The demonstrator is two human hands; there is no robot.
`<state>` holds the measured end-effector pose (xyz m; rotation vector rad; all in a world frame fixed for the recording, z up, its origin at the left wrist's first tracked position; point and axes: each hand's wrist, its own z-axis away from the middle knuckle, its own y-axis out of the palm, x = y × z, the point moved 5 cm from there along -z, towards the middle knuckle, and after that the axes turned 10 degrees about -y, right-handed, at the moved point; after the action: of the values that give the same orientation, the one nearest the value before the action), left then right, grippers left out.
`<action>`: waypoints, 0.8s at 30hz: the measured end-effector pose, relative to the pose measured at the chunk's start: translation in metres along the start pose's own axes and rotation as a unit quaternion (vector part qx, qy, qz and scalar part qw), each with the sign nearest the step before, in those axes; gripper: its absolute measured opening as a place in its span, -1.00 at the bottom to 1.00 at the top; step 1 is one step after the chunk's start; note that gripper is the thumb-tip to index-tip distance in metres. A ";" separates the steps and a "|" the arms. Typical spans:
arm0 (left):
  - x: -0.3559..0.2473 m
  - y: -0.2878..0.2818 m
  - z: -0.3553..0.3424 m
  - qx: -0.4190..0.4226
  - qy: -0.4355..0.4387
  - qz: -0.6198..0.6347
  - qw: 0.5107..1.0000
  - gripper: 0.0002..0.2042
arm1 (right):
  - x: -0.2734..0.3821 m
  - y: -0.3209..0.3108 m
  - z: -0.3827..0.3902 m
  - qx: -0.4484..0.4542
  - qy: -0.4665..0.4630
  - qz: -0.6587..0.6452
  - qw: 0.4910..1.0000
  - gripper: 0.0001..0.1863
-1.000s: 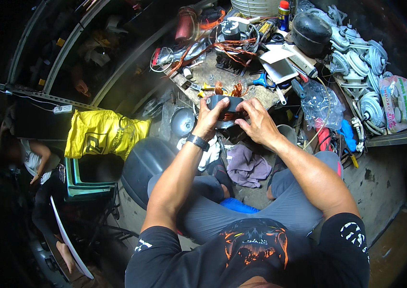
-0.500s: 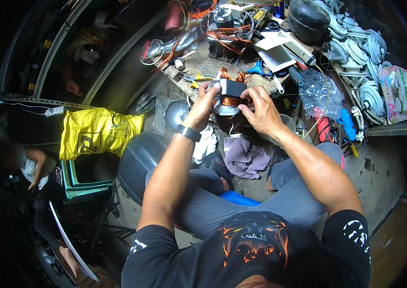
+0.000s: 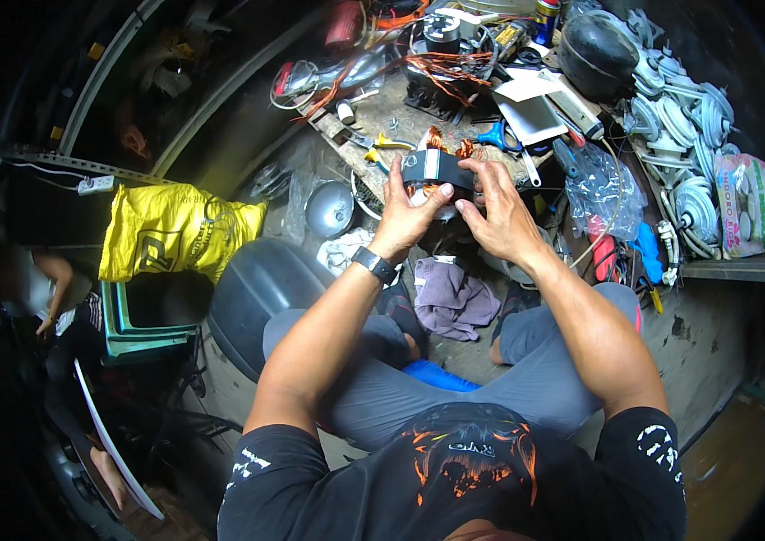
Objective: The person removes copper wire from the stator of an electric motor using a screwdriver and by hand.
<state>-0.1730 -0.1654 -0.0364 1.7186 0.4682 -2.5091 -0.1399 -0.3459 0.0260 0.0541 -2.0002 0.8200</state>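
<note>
A dark laminated core [image 3: 437, 171] with copper coils [image 3: 435, 140] and a pale strip across it sits between my hands, over the near edge of the worktop. My left hand [image 3: 405, 216] grips its left side, thumb across the lower front. My right hand [image 3: 495, 212] holds its right side with fingers and thumb bent onto it. Just behind lie yellow-handled pliers [image 3: 391, 142] and a blue-handled tool [image 3: 498, 135]. A steel bowl [image 3: 328, 207] is below and left of my left hand.
The worktop [image 3: 355, 115] bears wires, tools and a dark domed shell [image 3: 596, 50]. White pulley-like parts [image 3: 671, 117] are heaped right. A yellow sack [image 3: 170, 234] and another person [image 3: 58, 288] are at left. A purple cloth [image 3: 450, 302] lies between my legs.
The core has been turned in my hands, bringing the pale strip toward its middle. My left thumb has shifted down and right onto the front, partly covering the lower copper winding.
</note>
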 end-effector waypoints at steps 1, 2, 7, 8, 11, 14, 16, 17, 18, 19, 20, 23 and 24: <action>0.000 0.002 0.000 -0.008 0.011 -0.004 1.000 0.06 | 0.001 0.000 0.000 0.003 -0.001 0.002 1.000 -0.42; 0.002 0.004 0.000 0.011 0.004 0.044 0.999 0.05 | 0.002 0.000 0.000 0.006 0.007 0.007 1.000 -0.42; 0.001 0.010 0.004 0.060 -0.018 0.151 0.987 -0.08 | 0.000 0.001 0.002 0.007 0.014 0.044 0.999 -0.42; 0.000 0.009 0.007 0.016 -0.006 0.086 0.996 -0.13 | 0.001 0.001 0.002 0.005 0.022 0.039 0.999 -0.42; 0.000 0.014 0.007 -0.004 -0.008 0.081 0.997 -0.14 | 0.001 0.003 0.006 0.016 0.031 0.033 0.999 -0.41; 0.008 0.015 0.002 0.022 -0.032 0.137 0.990 -0.13 | 0.006 0.005 0.008 0.008 -0.012 0.072 0.997 -0.42; -0.001 0.016 0.005 0.007 -0.012 0.095 0.995 -0.12 | 0.001 0.003 0.006 0.017 0.011 0.050 0.999 -0.42; -0.005 0.018 0.008 -0.007 -0.004 0.068 0.998 -0.11 | -0.004 0.002 0.007 0.020 0.019 0.040 0.999 -0.42; -0.007 0.017 0.010 -0.012 0.016 0.042 0.999 -0.08 | -0.008 0.001 0.005 0.022 0.022 0.029 0.999 -0.41; -0.003 0.021 0.011 0.003 0.027 0.087 0.996 0.05 | -0.014 -0.002 0.004 0.023 0.040 0.024 0.999 -0.39; 0.003 0.022 0.015 -0.040 0.029 -0.002 0.999 0.11 | -0.021 -0.003 0.003 0.024 0.057 0.019 0.998 -0.36; 0.008 0.032 0.032 -0.060 0.036 -0.124 0.990 0.23 | -0.035 -0.009 0.002 0.008 0.043 0.054 0.998 -0.31; 0.015 0.033 0.029 -0.045 0.040 -0.101 0.993 0.23 | -0.036 -0.006 0.001 0.008 0.043 0.049 0.998 -0.31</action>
<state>-0.1975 -0.2037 -0.0472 1.8269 0.7874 -2.5108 -0.1185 -0.3608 0.0009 -0.0705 -1.9287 0.8858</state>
